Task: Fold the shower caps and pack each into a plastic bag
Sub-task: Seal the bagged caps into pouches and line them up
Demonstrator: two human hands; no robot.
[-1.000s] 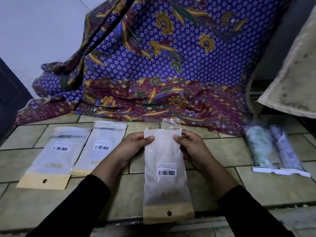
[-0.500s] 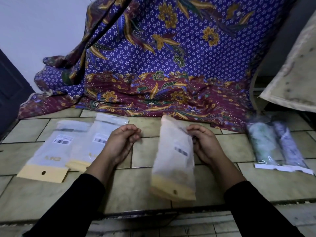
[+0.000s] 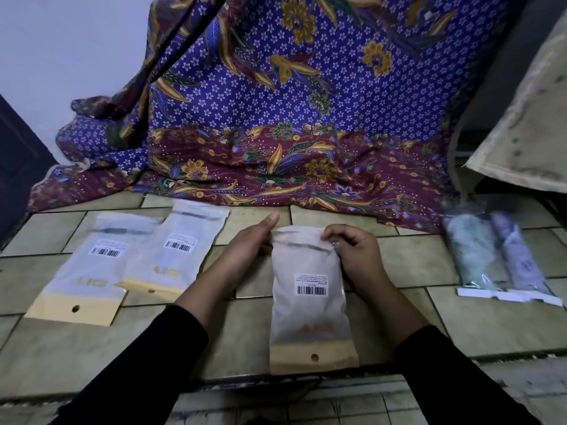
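A frosted plastic bag (image 3: pixel 310 305) with a barcode label and a tan hang tab lies lengthwise on the tiled floor in front of me, filled with something pale. My left hand (image 3: pixel 250 240) touches the bag's top left corner, thumb raised. My right hand (image 3: pixel 352 250) pinches the top right corner at the seal strip. Two more bags of the same kind lie to the left, one (image 3: pixel 89 271) overlapped by the other (image 3: pixel 181 250). Two clear packs with a greenish roll (image 3: pixel 469 253) and a purplish roll (image 3: pixel 518 256) lie at the right.
A purple and maroon batik cloth (image 3: pixel 291 118) hangs and pools along the back of the floor. A stained beige slab (image 3: pixel 527 124) leans in from the right. A dark door edge (image 3: pixel 15 167) stands at the left. The tiled step's front edge (image 3: pixel 214 384) runs just below the bag.
The bag was lifted and tilted in my right hand half a second ago; now it lies flat again, and both hands hold its top edge.
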